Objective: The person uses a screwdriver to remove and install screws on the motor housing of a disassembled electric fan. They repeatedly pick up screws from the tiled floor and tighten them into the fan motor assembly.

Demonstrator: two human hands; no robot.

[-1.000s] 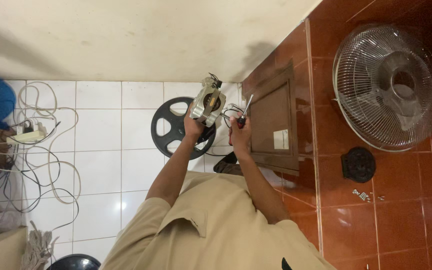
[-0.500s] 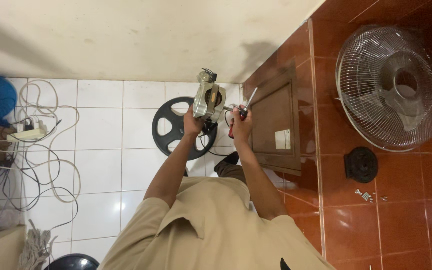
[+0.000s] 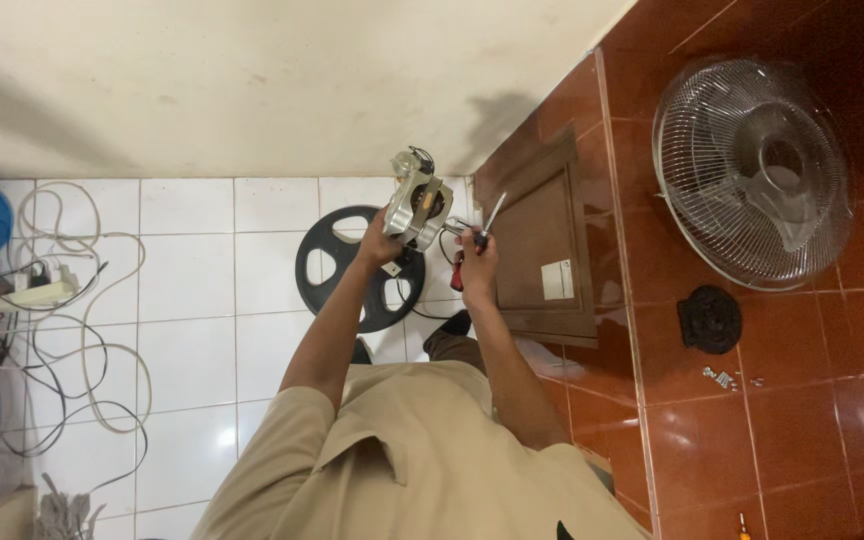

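Two hands up | left hand [image 3: 380, 243] grips motor [image 3: 415, 205] | right hand [image 3: 476, 266] grips screwdriver [image 3: 482, 232]

One metal fan motor [image 3: 416, 203] is in view, and one screwdriver [image 3: 480, 232] with a red handle. Two hands show: the left hand [image 3: 380, 243] and the right hand [image 3: 476, 264]. On the floor lies one round black fan guard [image 3: 350, 262] with spokes, and one wire fan grille [image 3: 750, 170] on the red tiles. One small black round cap [image 3: 709, 319] sits beside it, with a few tiny screws [image 3: 724, 378] (too small to count surely). One brown wooden panel [image 3: 544, 240], one white power strip [image 3: 32, 293], several tangled cables [image 3: 82, 340].
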